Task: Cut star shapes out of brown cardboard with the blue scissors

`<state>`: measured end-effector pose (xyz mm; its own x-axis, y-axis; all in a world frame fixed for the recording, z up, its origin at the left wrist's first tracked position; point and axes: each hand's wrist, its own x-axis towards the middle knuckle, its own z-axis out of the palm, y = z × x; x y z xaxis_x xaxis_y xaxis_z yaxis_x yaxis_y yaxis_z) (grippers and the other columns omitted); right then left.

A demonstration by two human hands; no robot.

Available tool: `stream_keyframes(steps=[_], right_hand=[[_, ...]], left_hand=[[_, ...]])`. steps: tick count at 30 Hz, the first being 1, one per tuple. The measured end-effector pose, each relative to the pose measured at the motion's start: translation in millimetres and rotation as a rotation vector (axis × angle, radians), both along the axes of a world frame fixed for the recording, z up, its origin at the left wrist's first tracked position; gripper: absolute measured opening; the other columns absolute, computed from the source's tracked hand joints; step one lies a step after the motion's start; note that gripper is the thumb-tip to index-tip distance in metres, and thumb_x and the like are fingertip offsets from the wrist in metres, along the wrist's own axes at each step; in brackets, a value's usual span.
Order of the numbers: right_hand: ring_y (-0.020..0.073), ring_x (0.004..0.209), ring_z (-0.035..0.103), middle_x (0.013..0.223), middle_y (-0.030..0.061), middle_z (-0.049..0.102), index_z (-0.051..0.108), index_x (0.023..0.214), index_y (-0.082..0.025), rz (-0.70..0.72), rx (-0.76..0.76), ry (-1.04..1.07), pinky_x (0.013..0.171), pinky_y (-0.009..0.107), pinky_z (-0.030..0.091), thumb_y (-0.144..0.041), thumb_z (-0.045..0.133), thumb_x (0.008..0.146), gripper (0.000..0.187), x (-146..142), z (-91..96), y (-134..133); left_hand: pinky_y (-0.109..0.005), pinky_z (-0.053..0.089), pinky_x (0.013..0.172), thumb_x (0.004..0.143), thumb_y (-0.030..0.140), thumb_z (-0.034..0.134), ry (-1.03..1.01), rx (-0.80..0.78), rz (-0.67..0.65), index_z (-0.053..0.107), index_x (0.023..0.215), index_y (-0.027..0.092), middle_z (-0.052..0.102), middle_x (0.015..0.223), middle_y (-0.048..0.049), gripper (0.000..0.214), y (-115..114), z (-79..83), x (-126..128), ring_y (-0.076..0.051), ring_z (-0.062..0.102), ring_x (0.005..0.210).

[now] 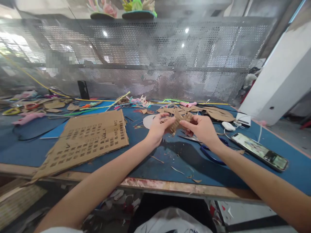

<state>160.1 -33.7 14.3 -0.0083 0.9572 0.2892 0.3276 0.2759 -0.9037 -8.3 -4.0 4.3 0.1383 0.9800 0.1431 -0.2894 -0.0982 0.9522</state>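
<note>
Our left hand (157, 127): pinches the cardboard piece (175, 122)
Our right hand (202, 129): pinches it too
Cardboard piece: we hold it above the blue surface (141, 168)
Scissors (213, 160): near our right wrist

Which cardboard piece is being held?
The small ragged piece between the left hand and right hand. The large printed sheet and flat brown cutout at back right lie on the table.
</note>
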Motion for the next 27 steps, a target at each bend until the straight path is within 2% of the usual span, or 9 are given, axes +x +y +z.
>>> stream_keyframes(steps=[3, 5, 8, 11, 13, 16, 20, 23, 27], right_hand=[[0.0099, 0.037, 0.052, 0.045, -0.0011, 0.058, 0.055, 0.058, -0.017, 0.075, -0.04, 0.047, 0.036, 0.02, 0.038, -0.047, 0.073, 0.07, 0.037, 2.6, -1.7, -1.2], [0.0101, 0.039, 0.054, 0.047, -0.0024, 0.058, 0.057, 0.062, -0.017, 0.241, -0.1, 0.164, 0.035, 0.018, 0.037, -0.048, 0.076, 0.067, 0.037, 4.9, -2.8, -1.4], [0.0108, 0.043, 0.059, 0.052, -0.0028, 0.06, 0.059, 0.067, -0.017, 0.504, -0.148, 0.321, 0.037, 0.018, 0.042, -0.048, 0.078, 0.066, 0.036, 8.5, -4.7, -2.8], [0.0103, 0.046, 0.06, 0.056, -0.003, 0.062, 0.06, 0.071, -0.017, 0.703, -0.158, 0.416, 0.041, 0.019, 0.047, -0.044, 0.077, 0.069, 0.033, 8.4, -7.4, -6.1], [0.0099, 0.047, 0.06, 0.058, -0.0034, 0.062, 0.06, 0.074, -0.017, 0.768, -0.146, 0.461, 0.044, 0.02, 0.05, -0.044, 0.077, 0.07, 0.032, 5.1, -10.1, -7.6], [0.0088, 0.047, 0.058, 0.061, -0.0038, 0.062, 0.059, 0.077, -0.019, 0.732, -0.1, 0.519, 0.047, 0.021, 0.051, -0.044, 0.077, 0.07, 0.032, -0.8, -14.5, -5.2], [0.01, 0.052, 0.058, 0.066, -0.0034, 0.062, 0.059, 0.083, -0.021, 0.597, -0.043, 0.477, 0.052, 0.024, 0.051, -0.044, 0.074, 0.072, 0.03, 0.2, -17.4, 5.4], [0.0119, 0.052, 0.055, 0.063, -0.0025, 0.059, 0.058, 0.081, -0.021, 0.487, 0.065, 0.259, 0.052, 0.026, 0.048, -0.044, 0.068, 0.077, 0.026, 8.3, -16.0, 10.5], [0.0109, 0.052, 0.045, 0.058, -0.0024, 0.052, 0.051, 0.068, -0.02, 0.123, 0.407, -0.21, 0.052, 0.024, 0.037, -0.033, 0.057, 0.084, 0.022, 19.0, -12.4, 11.1]], left_hand=[[-0.02, 0.049, 0.053, 0.05, 0.031, 0.088, 0.029, -0.103, -0.263, 0.061, 0.085, 0.013, 0.068, 0.071, -0.0017, 0.047, -0.6, -2.4, -0.2, -0.011, 0.064, 0.059], [-0.02, 0.051, 0.055, 0.049, 0.029, 0.088, -0.014, -0.135, -0.377, 0.063, 0.077, 0.012, 0.07, 0.071, -0.0033, 0.041, -3.2, -1.2, -1.5, -0.012, 0.066, 0.06], [-0.02, 0.051, 0.054, 0.05, 0.03, 0.088, -0.089, -0.156, -0.547, 0.066, 0.08, 0.012, 0.071, 0.07, -0.0044, 0.041, -10.3, 1.8, -1.7, -0.013, 0.067, 0.058], [-0.02, 0.052, 0.053, 0.052, 0.034, 0.087, -0.132, -0.125, -0.666, 0.066, 0.085, 0.012, 0.071, 0.07, -0.0057, 0.045, -16.1, 1.3, -0.1, -0.015, 0.068, 0.057], [-0.022, 0.053, 0.053, 0.05, 0.037, 0.087, -0.143, -0.102, -0.691, 0.065, 0.087, 0.011, 0.071, 0.07, -0.0064, 0.05, -16.4, -1.1, 0.1, -0.017, 0.068, 0.057], [-0.025, 0.055, 0.054, 0.051, 0.036, 0.087, -0.169, -0.068, -0.665, 0.061, 0.091, 0.012, 0.071, 0.069, -0.0043, 0.054, -12.3, -4.8, -0.7, -0.018, 0.068, 0.055], [-0.024, 0.054, 0.05, 0.052, 0.027, 0.087, -0.213, -0.036, -0.461, 0.048, 0.073, 0.017, 0.068, 0.067, 0.0018, 0.046, -6.2, -7.0, 0.2, -0.015, 0.066, 0.054], [-0.02, 0.052, 0.049, 0.047, 0.025, 0.088, -0.172, -0.03, -0.309, 0.039, 0.066, 0.017, 0.064, 0.063, 0.0049, 0.053, -4.2, -6.4, 2.8, -0.011, 0.063, 0.053], [-0.018, 0.05, 0.048, 0.045, 0.025, 0.088, -0.158, 0.0, -0.109, 0.039, 0.068, 0.018, 0.06, 0.059, 0.0079, 0.055, -0.8, -0.3, 1.3, -0.009, 0.061, 0.05]])
